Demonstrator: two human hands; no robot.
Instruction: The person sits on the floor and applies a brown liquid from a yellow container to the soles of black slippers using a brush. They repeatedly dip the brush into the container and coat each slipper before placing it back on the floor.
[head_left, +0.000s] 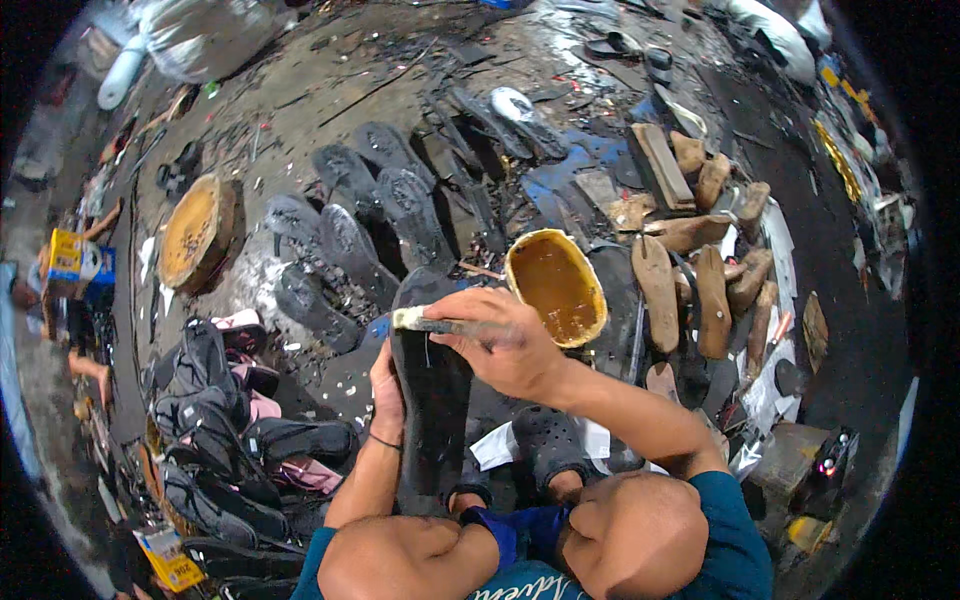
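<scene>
Littered floor | left fingers grip dark sole by edge, apparently freeing its face | right fingers pinch brush

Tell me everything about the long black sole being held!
The sole is long, flat and dark, with a rounded far end; it looks like rubber or foam. It points forward. The left hand grips its left edge. The right hand holds a brush across its upper part, but I can't tell whether they touch.
</scene>
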